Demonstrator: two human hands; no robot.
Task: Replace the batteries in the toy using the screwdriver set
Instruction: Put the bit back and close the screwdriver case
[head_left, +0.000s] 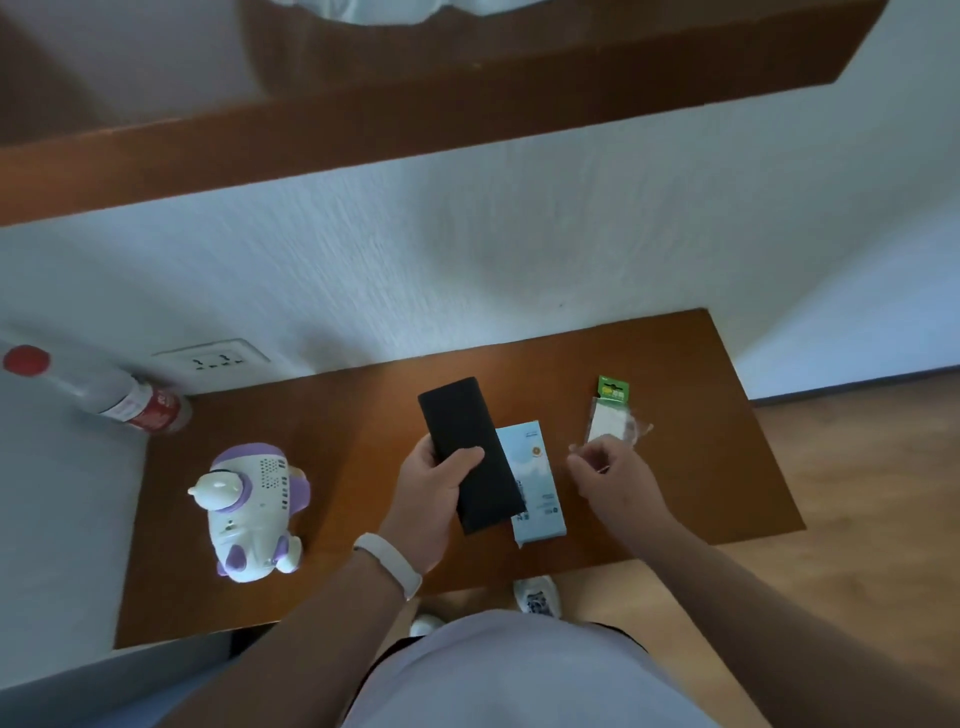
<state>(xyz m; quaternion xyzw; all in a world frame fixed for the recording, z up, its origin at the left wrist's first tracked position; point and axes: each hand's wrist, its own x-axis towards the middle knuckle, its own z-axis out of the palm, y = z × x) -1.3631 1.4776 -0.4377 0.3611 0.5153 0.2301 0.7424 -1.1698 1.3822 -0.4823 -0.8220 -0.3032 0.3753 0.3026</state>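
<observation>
Here, a person stands at a brown wooden table (363, 571) set against a white wall, both arms reaching over it. The left hand (431, 499) grips a long, flat black case (470, 457) by its lower half. The thumb lies across the top face and the fingers wrap round the left edge, clamped on it. The case is tilted, its far end pointing up and slightly left. It lies over the left side of a pale blue box (540, 488) that rests flat on the table. A white wristband (389, 564) sits on the left wrist.

The right hand (608, 478) is just to the right of the box, at the near edge of a battery pack (613, 410). The pack is clear plastic with a green card at the top, and it lies on the table. The fingers are curled inward and close together. The hand is blurred, so I cannot tell whether they pinch the plastic or only come near it.

The toy (249, 509), a white and purple figure with a speaker grille, lies on its side at the left of the table, well apart from both hands. Behind it a plastic bottle (104, 395) with a red cap and red label stands in the corner, beside a wall socket (213, 358). Below the table's near edge, white shoes (537, 597) show on the wooden floor.
</observation>
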